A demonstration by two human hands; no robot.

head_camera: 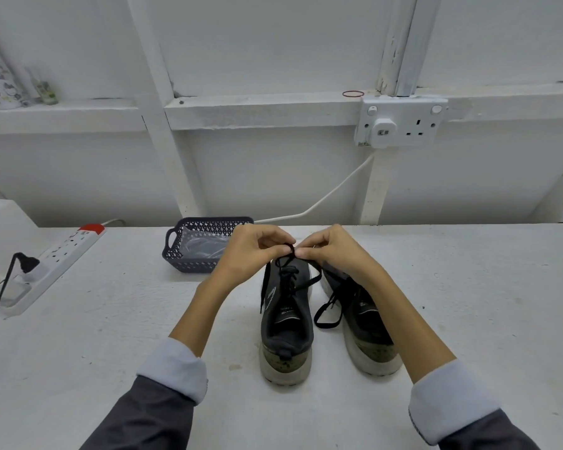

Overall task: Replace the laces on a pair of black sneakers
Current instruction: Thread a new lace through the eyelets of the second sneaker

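Both hands up over the toe end of the left sneaker (286, 319), left hand (254, 251) and right hand (332, 248) each pinching the black lace (290, 251) between them. The right sneaker (361, 319) waits under the right wrist. Looks like unlacing; next, pull the lace free of its eyelets

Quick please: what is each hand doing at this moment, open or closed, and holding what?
Left hand: closed, pinching the black lace above the left sneaker.
Right hand: closed, pinching the same lace from the other side.
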